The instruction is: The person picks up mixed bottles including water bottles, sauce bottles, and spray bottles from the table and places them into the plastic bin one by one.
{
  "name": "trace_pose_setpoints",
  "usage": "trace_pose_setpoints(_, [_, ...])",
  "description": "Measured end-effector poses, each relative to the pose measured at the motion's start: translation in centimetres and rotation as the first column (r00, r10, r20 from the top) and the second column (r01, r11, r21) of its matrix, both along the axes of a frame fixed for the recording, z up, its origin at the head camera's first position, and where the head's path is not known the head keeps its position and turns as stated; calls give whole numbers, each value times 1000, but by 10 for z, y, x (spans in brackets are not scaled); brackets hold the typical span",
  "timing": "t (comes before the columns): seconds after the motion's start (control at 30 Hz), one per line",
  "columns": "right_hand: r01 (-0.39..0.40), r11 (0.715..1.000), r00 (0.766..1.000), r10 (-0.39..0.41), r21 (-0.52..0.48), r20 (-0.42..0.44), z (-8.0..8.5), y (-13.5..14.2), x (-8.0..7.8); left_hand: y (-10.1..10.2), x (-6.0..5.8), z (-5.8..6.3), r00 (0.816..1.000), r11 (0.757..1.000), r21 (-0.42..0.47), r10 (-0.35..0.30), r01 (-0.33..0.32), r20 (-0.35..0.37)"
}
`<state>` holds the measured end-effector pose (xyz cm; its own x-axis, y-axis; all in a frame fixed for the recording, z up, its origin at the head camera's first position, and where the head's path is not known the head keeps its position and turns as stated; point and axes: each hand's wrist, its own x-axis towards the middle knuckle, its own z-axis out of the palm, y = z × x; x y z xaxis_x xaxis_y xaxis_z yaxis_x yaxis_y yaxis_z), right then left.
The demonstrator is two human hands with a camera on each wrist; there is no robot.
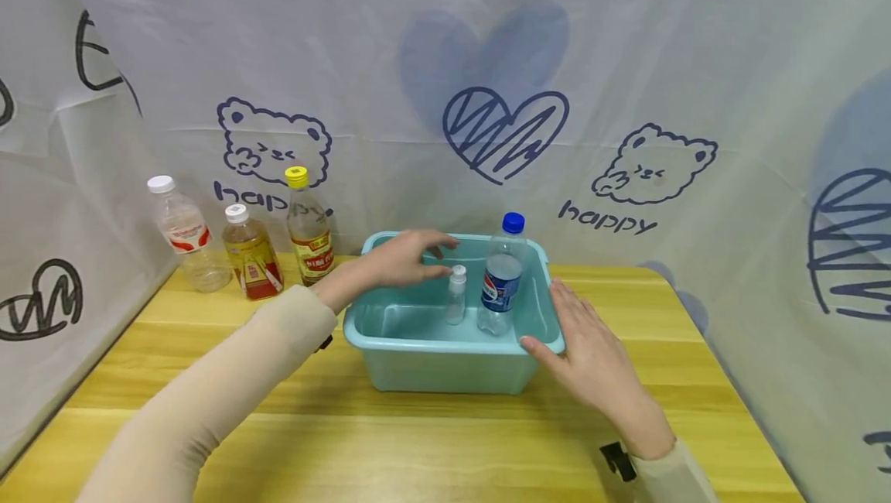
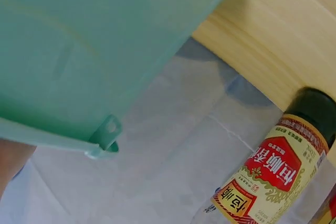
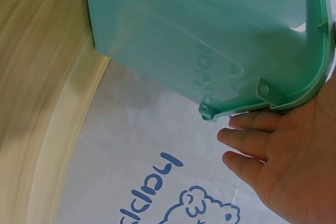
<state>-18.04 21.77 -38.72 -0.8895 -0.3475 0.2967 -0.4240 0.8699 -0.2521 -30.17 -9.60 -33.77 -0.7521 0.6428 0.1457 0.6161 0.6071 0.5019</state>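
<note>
A light teal plastic basin stands on the wooden table. Inside it, upright, are a small clear bottle with a white cap and a Pepsi bottle with a blue cap. My left hand reaches over the basin's left side, fingers spread from the thumb, holding nothing. Its thumb tip is close beside the small bottle's cap; whether they touch I cannot tell. My right hand rests against the basin's right rim, thumb at the front corner. In the right wrist view its fingers extend nearly straight along the rim's outside.
Left of the basin stand a yellow-capped bottle with a red and yellow label, an amber bottle with a white cap, and a clear bottle with a white cap. A printed cloth hangs behind the table.
</note>
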Motion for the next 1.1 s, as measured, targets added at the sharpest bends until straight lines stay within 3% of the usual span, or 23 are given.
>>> trace_pose_setpoints(0.23, [9,1000,1000,-9,-1,9,-2,1,1,-13,14,4,993,991,130,57,-43,-101])
trace_pose_setpoints(0.4, [13,1000,1000,-13,-2,3,-2,3,2,-22,20,5,977,966,247,122,-76,-176])
trace_pose_setpoints(0.5, [13,1000,1000,-13,-2,2,-1,4,2,-29,23,5,956,934,341,190,-106,-225])
trace_pose_setpoints(0.7, [13,1000,1000,-13,0,0,-1,4,4,-45,28,0,890,843,517,342,-149,-302])
trace_pose_setpoints(0.83, [13,1000,1000,-13,2,2,-1,3,4,-59,28,-5,840,769,619,436,-161,-323])
trace_pose_setpoints(0.9, [13,1000,1000,-13,3,2,-1,3,3,-66,27,-8,802,728,665,492,-165,-340])
trace_pose_setpoints(0.97, [12,1000,1000,-12,4,4,-1,2,3,-74,25,-12,750,687,706,556,-173,-357])
trace_pose_setpoints(1.1, [9,1000,1000,-9,6,10,0,1,1,-90,18,-22,623,594,779,691,-200,-367])
